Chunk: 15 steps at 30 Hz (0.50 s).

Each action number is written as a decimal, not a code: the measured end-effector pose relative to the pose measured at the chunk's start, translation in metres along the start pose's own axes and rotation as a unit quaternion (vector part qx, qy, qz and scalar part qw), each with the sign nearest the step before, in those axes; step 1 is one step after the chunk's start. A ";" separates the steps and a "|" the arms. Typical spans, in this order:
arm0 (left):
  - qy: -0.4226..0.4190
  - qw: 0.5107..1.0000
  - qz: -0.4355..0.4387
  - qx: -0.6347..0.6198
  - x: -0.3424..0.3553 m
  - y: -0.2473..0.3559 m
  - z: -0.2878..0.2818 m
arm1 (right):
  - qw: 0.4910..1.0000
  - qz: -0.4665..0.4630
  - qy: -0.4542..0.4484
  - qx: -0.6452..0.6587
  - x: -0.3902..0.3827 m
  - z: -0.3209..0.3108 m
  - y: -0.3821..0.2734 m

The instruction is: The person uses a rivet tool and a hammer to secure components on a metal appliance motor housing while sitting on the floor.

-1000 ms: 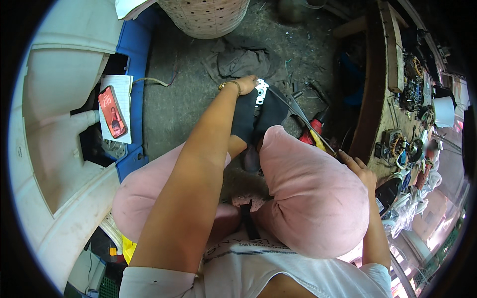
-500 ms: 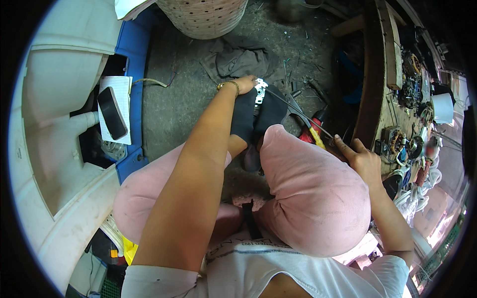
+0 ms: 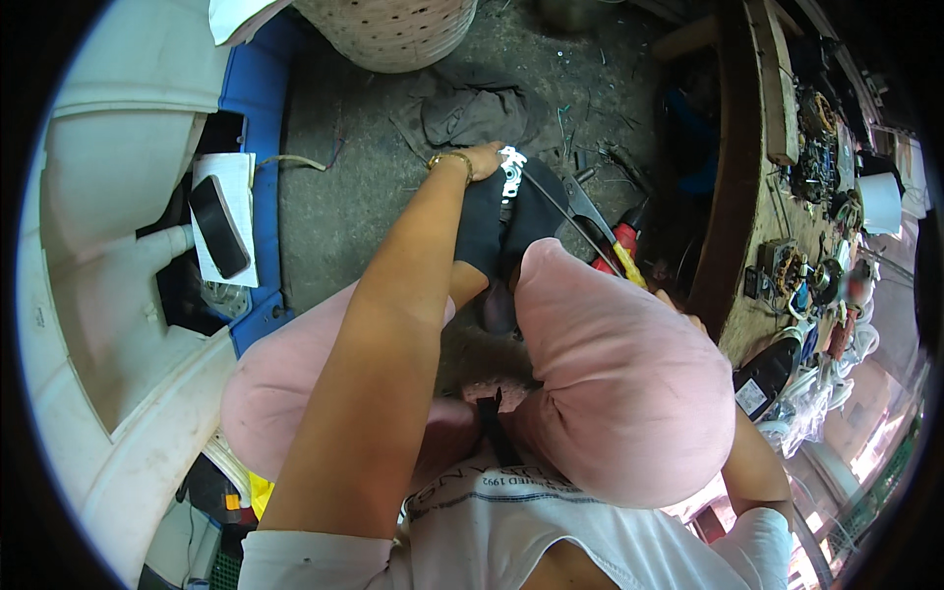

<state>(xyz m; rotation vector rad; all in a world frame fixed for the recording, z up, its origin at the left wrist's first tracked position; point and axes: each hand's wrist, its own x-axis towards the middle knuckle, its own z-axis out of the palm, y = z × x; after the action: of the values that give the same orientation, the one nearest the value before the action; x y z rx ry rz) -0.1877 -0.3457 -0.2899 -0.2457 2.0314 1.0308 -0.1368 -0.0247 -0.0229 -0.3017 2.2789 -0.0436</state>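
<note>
My left hand (image 3: 482,160) reaches forward between my feet, its fingers closed at the end of a white plastic part with holes (image 3: 511,172). This part sits upright against my dark footwear. A long thin metal rod (image 3: 570,218) slants from the white part toward my right knee. My right hand (image 3: 681,307) is mostly hidden behind that knee, with only some fingers showing, and the rod runs down to it. Beside the rod lie a flat grey blade with a yellow handle (image 3: 629,267) and a red-handled tool (image 3: 623,239).
Dark cloth (image 3: 477,113) lies on the floor ahead, before a woven basket (image 3: 393,34). On the left, a phone (image 3: 219,226) rests on a notebook (image 3: 241,261) by a blue frame (image 3: 265,128). A wooden bench (image 3: 762,305) at right carries motor parts and wires.
My right hand has moved down and back, mostly behind the knee, and the rod now slopes more steeply. My left hand stays on the white part.
</note>
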 end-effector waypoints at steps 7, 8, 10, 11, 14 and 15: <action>0.002 1.000 0.001 0.004 0.016 0.006 0.005 | 0.963 -0.188 0.178 -0.077 -0.008 -0.040 0.004; 0.013 1.000 -0.005 0.000 0.023 -0.012 0.000 | 0.962 -0.215 0.158 -0.049 -0.008 -0.049 -0.003; -0.025 0.999 0.020 0.002 0.031 -0.050 -0.009 | 0.964 -0.249 0.090 0.019 -0.002 -0.067 -0.019; -0.047 0.998 0.035 0.006 0.032 -0.045 -0.009 | 0.965 -0.247 0.090 0.019 0.002 -0.071 -0.019; -0.001 1.000 0.022 -0.005 0.003 0.025 0.000 | 0.982 -0.131 0.012 0.136 0.009 -0.075 -0.006; 0.030 0.997 0.050 -0.043 0.003 0.007 0.001 | 0.981 -0.145 0.008 0.131 0.013 -0.078 -0.012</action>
<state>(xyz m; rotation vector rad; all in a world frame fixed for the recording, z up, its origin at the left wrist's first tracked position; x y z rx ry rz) -0.1924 -0.3403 -0.2880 -0.2233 2.0729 1.1865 -0.2011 -0.0444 0.0208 -0.4905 2.1956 -0.4942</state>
